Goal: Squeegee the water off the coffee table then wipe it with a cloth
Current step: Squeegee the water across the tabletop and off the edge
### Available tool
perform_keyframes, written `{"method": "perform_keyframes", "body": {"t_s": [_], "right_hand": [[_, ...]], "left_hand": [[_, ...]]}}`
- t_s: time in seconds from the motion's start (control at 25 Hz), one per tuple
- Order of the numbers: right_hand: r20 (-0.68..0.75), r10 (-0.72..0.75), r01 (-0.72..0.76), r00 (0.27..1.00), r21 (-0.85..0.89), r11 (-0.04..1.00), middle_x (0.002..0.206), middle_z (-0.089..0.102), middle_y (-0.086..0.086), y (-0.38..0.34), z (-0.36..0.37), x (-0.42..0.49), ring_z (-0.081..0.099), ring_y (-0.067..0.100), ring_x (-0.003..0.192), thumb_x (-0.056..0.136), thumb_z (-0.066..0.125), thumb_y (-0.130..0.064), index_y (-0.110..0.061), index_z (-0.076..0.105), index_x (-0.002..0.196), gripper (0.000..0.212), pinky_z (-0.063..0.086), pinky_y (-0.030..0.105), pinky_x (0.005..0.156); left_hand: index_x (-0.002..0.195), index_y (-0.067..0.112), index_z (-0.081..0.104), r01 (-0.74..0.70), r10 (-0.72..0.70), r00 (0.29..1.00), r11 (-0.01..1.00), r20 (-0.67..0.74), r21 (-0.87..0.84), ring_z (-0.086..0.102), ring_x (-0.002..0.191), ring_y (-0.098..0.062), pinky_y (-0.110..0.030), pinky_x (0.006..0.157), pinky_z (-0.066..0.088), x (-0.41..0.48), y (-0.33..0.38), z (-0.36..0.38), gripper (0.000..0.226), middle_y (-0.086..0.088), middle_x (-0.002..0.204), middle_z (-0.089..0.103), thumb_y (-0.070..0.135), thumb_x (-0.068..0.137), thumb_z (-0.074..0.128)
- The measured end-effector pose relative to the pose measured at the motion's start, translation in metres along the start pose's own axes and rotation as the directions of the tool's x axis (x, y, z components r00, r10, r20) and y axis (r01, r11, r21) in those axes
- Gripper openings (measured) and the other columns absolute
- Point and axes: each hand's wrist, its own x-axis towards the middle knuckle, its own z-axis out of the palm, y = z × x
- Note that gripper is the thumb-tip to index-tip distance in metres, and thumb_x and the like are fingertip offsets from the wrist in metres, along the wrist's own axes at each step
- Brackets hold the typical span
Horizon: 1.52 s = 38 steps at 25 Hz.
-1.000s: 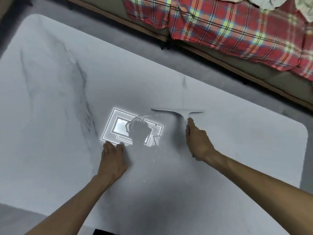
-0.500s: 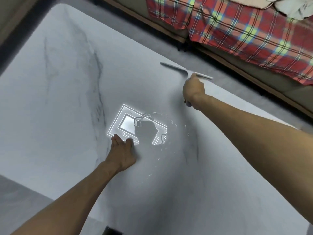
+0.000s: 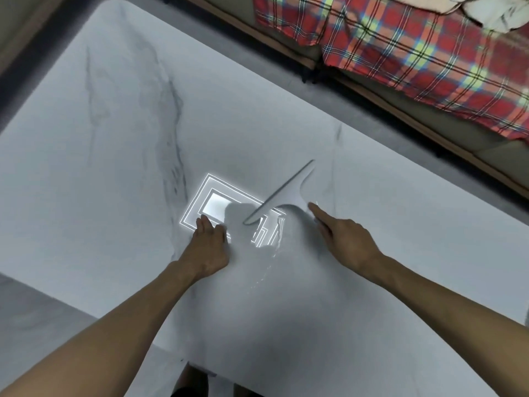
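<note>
Two bare arms, right hand (image 3: 347, 242) gripping grey T-shaped squeegee (image 3: 282, 193); left hand (image 3: 210, 247) flat (fingers together), marble table (image 3: 100, 167)

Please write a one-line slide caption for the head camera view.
Right hand holds a squeegee on the white marble coffee table; left hand rests flat.

Dim, soft picture; bright ceiling-light glare (image 3: 226, 209) on glossy table (image 3: 100, 167)
</note>
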Motion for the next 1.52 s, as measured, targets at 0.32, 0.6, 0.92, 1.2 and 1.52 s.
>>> {"method": "perform_keyframes", "body": {"t_s": [0.32, 0.6, 0.92, 1.2, 1.52], "right_hand": [[-0.058, 0.174, -0.164, 0.983, 0.152, 0.975, 0.115, 0.069, 0.008, 0.034, -0.046, -0.029, 0.063, 0.036, 0.1, 0.103, 0.031, -0.044, -0.036, 0.037, 0.147, 0.045, 0.051, 0.038, 0.084], [-0.027, 0.495, -0.347, 0.868, 0.681, 0.645, 0.09, 0.047, 0.007, -0.033, -0.08, 0.127, 0.043, 0.023, 0.061, 0.098, 0.023, -0.022, -0.027, 0.047, 0.123, 0.035, 0.033, 0.025, 0.046], [-0.031, -0.097, 0.101, 0.995, 0.134, 0.986, 0.114, 0.067, 0.017, -0.055, 0.008, 0.036, 0.062, 0.041, 0.1, 0.104, 0.03, -0.037, -0.037, 0.024, 0.151, 0.047, 0.048, 0.042, 0.083], [0.157, -0.096, 0.113, 0.983, -0.105, 0.988, 0.117, 0.068, -0.003, -0.001, -0.002, -0.047, 0.064, 0.027, 0.103, 0.103, 0.033, -0.042, -0.055, 0.02, 0.146, 0.047, 0.048, 0.035, 0.079], [-0.103, 0.124, -0.074, 0.987, 0.397, 0.915, 0.098, 0.05, -0.002, -0.086, -0.043, 0.096, 0.044, 0.022, 0.088, 0.103, 0.028, -0.042, -0.032, 0.032, 0.15, 0.048, 0.036, 0.025, 0.06]], "left_hand": [[0.113, 0.001, 0.046, -0.01, 0.007, 0.984, 1.0, -0.177, -0.016, 0.033, 0.127, -0.042, -0.04, 0.109, 0.03, -0.018, -0.001, 0.007, 0.036, -0.028, 0.129, 0.039, 0.001, 0.078, 0.046], [0.128, -0.003, 0.037, 0.044, -0.047, 0.997, 0.998, -0.059, -0.044, 0.006, 0.144, -0.047, -0.045, 0.117, 0.02, -0.015, -0.008, 0.016, 0.05, -0.044, 0.145, 0.015, 0.0, 0.079, 0.041], [0.125, -0.002, 0.038, 0.076, -0.076, 0.997, 0.994, 0.012, -0.08, -0.001, 0.146, -0.048, -0.044, 0.116, 0.023, -0.016, -0.011, 0.011, 0.048, -0.043, 0.15, 0.005, -0.003, 0.078, 0.04], [0.091, 0.017, 0.035, 0.013, -0.011, 1.0, 0.986, 0.011, -0.168, 0.037, 0.128, -0.048, -0.044, 0.092, 0.039, -0.026, -0.023, 0.007, 0.025, -0.023, 0.144, 0.026, 0.0, 0.075, 0.045], [0.078, 0.028, 0.038, 0.0, -0.135, 0.934, 0.926, -0.33, -0.378, 0.052, 0.068, -0.013, -0.026, 0.054, 0.035, -0.046, -0.056, 0.006, 0.017, 0.007, 0.074, 0.053, 0.033, 0.094, 0.041]]}}
